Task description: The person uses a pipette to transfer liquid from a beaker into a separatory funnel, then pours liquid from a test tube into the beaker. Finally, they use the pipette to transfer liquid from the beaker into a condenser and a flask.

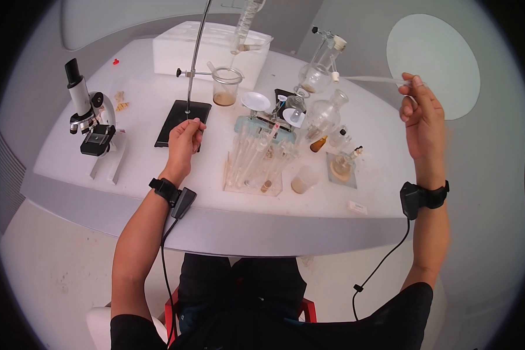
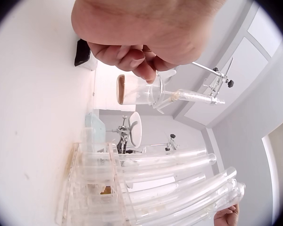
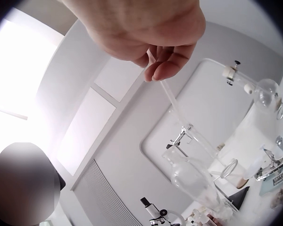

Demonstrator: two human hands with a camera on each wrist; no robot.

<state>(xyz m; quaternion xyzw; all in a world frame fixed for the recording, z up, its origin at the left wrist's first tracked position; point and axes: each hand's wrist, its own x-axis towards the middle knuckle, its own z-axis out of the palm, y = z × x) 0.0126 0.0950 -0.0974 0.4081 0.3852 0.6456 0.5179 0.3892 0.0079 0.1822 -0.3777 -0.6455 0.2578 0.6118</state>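
Note:
My right hand (image 1: 424,111) is raised at the right of the table, thumb and fingers pinching the end of a translucent tube (image 1: 374,79). The tube stretches left toward the round glass flask (image 1: 315,77), overlapping its white fitting in the head view. In the right wrist view, the tube (image 3: 171,98) runs down from the fingers. My left hand (image 1: 185,140) hovers at the black stand base (image 1: 175,121), fingers loosely curled, nothing visible in them. Beyond it, in the left wrist view, a glass beaker (image 2: 137,89) holds brown matter under a metal ring.
A microscope (image 1: 93,119) stands at left. Glass test tubes (image 1: 254,154) fill a clear rack in the middle, near a pale blue balance (image 1: 245,125). Flasks and small bottles crowd the right, with a spirit lamp (image 1: 341,169). A white foam block (image 1: 172,49) sits behind.

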